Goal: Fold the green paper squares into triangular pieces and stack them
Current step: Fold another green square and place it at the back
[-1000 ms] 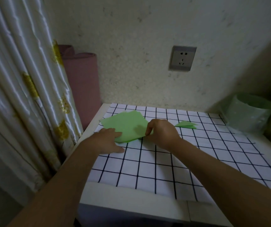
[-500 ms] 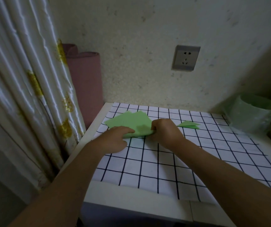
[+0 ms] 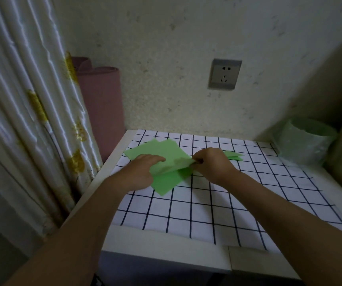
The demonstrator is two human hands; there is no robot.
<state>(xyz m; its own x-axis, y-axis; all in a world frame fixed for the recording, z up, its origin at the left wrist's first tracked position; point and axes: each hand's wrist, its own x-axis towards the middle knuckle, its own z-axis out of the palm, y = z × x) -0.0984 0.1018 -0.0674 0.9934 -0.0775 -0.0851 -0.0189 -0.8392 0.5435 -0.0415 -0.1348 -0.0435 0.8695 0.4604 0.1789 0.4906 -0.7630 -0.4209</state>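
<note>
A loose pile of green paper squares [image 3: 157,150] lies at the back left of the checked cloth. My right hand [image 3: 211,164] pinches one corner of the top green sheet [image 3: 168,167] and holds it lifted off the pile. My left hand [image 3: 143,170] lies on the pile with its fingers flat, under the raised sheet's left part. Another green square [image 3: 166,181] shows below the lifted one. Behind my right hand, folded green triangular pieces [image 3: 233,156] lie stacked on the cloth, partly hidden by that hand.
The white cloth with a dark grid [image 3: 207,203] covers a white table [image 3: 162,248]. A green-lined bin [image 3: 308,141] stands at the back right. A rolled pink mat [image 3: 102,104] and a curtain [image 3: 21,120] stand left. A wall socket [image 3: 225,74] is behind.
My right hand has pulled the top sheet's corner up and toward me, so it now stands off the pile. My left hand slid further onto the pile.
</note>
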